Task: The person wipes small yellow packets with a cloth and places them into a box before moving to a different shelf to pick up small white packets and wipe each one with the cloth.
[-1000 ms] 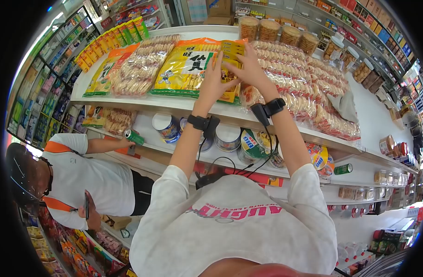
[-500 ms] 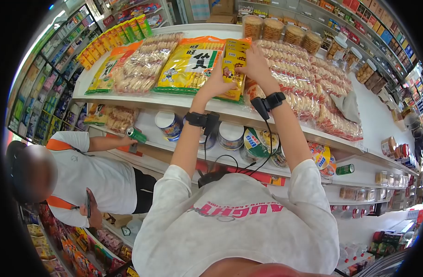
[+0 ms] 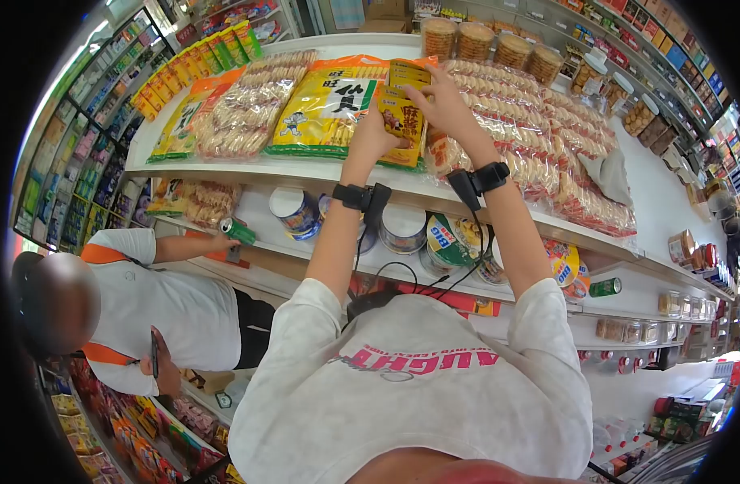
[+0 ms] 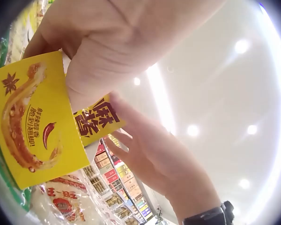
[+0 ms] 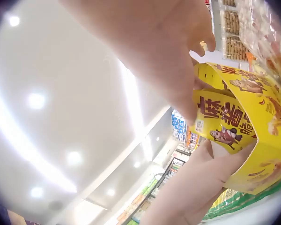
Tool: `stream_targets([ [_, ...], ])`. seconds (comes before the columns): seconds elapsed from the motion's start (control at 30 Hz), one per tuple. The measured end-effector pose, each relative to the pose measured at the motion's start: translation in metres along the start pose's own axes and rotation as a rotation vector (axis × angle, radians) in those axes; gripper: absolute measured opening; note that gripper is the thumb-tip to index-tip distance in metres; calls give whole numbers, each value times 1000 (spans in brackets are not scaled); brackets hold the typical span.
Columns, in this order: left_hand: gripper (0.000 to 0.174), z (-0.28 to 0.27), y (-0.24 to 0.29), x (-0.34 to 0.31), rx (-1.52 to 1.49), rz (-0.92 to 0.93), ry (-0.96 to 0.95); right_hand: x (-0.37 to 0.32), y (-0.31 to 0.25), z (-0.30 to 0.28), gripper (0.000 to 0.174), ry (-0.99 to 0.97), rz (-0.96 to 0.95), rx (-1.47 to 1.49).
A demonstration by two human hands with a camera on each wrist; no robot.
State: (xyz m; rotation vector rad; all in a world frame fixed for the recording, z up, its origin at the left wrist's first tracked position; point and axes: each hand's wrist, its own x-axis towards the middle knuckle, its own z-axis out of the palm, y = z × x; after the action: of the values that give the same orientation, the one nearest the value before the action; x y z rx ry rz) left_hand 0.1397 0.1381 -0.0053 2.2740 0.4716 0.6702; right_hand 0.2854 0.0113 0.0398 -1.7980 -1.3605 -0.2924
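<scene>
A yellow open-topped carton (image 3: 405, 156) of yellow snack packets stands on the shelf between both hands. The front packet (image 5: 222, 119) leans inside it, dark characters facing the person. My left hand (image 3: 371, 139) grips the carton's near left side, its thumb inside over the packet and its fingers outside. In the left wrist view the carton's side panel (image 4: 30, 126) shows a chilli print. My right hand (image 3: 446, 105) reaches over the right side with thumb and forefinger spread, the thumb touching the packet's upper edge. The other right fingers are partly hidden.
A large yellow cracker bag (image 3: 321, 109) lies left of the carton, and clear bags of wrapped crackers (image 3: 499, 113) lie to the right. Biscuit jars (image 3: 475, 40) line the back. Tubs (image 3: 402, 230) fill the lower shelf. Another person (image 3: 176, 302) stands at left, holding a phone.
The right hand's thumb has come down onto the front packet, whose face now shows more. The left hand has drawn in along the carton's side, its fingers less extended.
</scene>
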Motion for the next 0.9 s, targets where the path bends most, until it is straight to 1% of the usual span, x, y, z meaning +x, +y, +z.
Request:
stream_targets([
  [0.03, 127, -2, 8, -5, -41, 11, 7, -1, 1, 1, 52, 10, 3, 34],
  [0.07, 140, -4, 15, -10, -115, -67, -36, -1, 4, 2, 53, 19, 7, 66],
  [0.17, 125, -5, 38, -18, 121, 396, 375, -7, -9, -8, 46, -20, 53, 45],
  [0.27, 116, -12, 44, -13, 251, 455, 252, -9, 7, 8, 40, 20, 68, 310],
  [0.37, 103, -4, 34, -7, 156, 359, 254, -13, 1, -6, 31, 80, -12, 151],
  [0.47, 87, 7, 38, -14, 135, 311, 316, -7, 9, -10, 29, 218, -31, -74],
  [0.5, 81, 7, 42, -16, 127, 286, 309, -5, 13, -8, 29, 209, -24, -119],
  [0.57, 70, 7, 49, -20, 113, 232, 294, -1, 21, -1, 30, 188, -9, -207],
  [0.67, 62, 12, 46, -20, 179, 303, 374, 11, 12, 2, 30, -3, 57, -463],
  [0.77, 59, 10, 47, -23, 68, 252, 302, 15, 24, 19, 31, -83, 38, -402],
  [0.8, 59, 10, 47, -23, 107, 296, 336, 15, 20, 17, 31, -101, 34, -396],
  [0.87, 59, 9, 47, -22, 93, 278, 324, 14, 14, 6, 32, -136, 20, -395],
  [0.9, 59, 10, 48, -23, 84, 267, 312, 13, 13, 4, 33, -151, 3, -339],
])
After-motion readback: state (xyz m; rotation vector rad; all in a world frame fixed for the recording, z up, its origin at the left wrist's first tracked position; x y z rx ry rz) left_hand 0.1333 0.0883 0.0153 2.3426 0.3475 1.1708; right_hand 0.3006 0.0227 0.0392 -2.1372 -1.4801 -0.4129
